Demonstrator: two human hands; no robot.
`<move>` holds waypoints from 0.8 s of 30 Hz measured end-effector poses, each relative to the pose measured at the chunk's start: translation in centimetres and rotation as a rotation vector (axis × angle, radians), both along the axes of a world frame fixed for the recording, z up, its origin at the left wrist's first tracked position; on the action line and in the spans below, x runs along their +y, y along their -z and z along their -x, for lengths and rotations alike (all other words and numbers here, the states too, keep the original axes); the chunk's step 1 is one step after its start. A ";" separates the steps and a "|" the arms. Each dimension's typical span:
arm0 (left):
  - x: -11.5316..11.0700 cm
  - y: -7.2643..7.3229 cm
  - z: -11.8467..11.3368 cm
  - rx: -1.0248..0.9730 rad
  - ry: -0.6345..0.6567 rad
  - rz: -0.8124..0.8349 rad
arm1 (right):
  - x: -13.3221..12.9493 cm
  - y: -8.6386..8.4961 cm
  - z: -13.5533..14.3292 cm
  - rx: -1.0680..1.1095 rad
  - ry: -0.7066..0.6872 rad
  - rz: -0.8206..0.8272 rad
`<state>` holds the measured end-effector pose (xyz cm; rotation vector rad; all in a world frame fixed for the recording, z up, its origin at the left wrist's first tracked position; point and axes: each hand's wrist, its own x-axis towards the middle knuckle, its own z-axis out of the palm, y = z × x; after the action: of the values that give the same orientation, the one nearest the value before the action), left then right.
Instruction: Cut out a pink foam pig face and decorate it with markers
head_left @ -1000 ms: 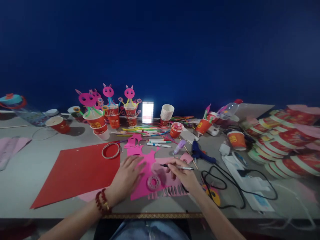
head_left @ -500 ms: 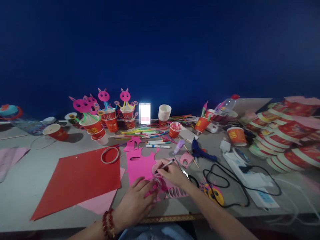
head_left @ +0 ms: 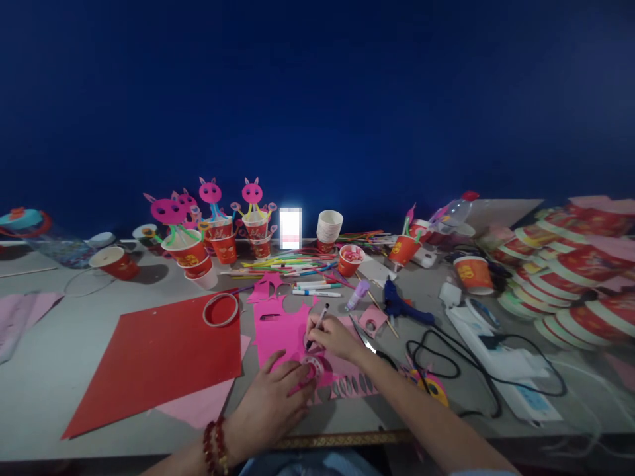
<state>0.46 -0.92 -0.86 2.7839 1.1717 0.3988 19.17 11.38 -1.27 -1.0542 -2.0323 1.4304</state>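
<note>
My right hand (head_left: 336, 338) is closed round a dark-tipped pen (head_left: 323, 316), its point down at the pink paper beside a small ring. That ring, a whitish and pink round piece like a tape roll (head_left: 313, 366), lies under the fingertips of my left hand (head_left: 275, 400), which grip its edge and press it down. Beneath both hands lies a bright pink sheet (head_left: 278, 336) with rounded cut-outs. A paler pink strip with a row of slits (head_left: 352, 385) extends to the right. Scissors (head_left: 366, 336) lie just beyond my right wrist.
A red sheet (head_left: 169, 363) with a tape ring (head_left: 221, 309) on it lies left. Markers (head_left: 317, 293), a purple glue bottle (head_left: 358, 295) and a blue glue gun (head_left: 404, 305) lie ahead. Decorated cups (head_left: 183, 248) stand behind. A power strip (head_left: 506, 370) and its cable lie right, near stacked cups (head_left: 585, 264).
The pen has swung to a more upright tilt, and my right hand has shifted slightly, uncovering more of the ring. My left hand stays on the ring. The whole view has shifted a little.
</note>
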 end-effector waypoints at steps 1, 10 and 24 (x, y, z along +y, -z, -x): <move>0.0 0.0 0.0 0.003 -0.002 0.002 | 0.1 0.1 0.0 0.001 -0.007 0.010; 0.1 -0.6 -0.1 0.049 -0.005 0.057 | -0.5 0.0 -0.8 0.016 0.006 0.040; 0.2 -0.6 0.1 0.030 0.000 0.088 | -7.9 0.0 -4.5 -0.074 0.236 -0.259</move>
<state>0.32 -0.74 -0.30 2.7238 1.1663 0.2992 23.63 3.52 -1.24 -1.2001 -1.9997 0.9946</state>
